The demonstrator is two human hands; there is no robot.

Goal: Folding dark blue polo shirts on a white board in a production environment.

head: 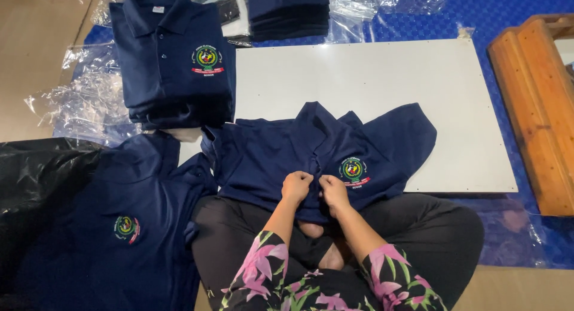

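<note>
Navy blue cotton polo shirt (281,158), placket pinched in my closed left hand (297,186) and right hand (333,191), folded navy shirt stack (173,60) beyond them.

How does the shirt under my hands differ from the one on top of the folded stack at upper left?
The shirt in hand lies spread and rumpled across the white board and lap; the stack-top shirt is neatly folded into a rectangle. The left hand and right hand pinch the first at its placket; nothing touches the stacked one. Both are navy polo shirts with a round chest emblem.
</note>
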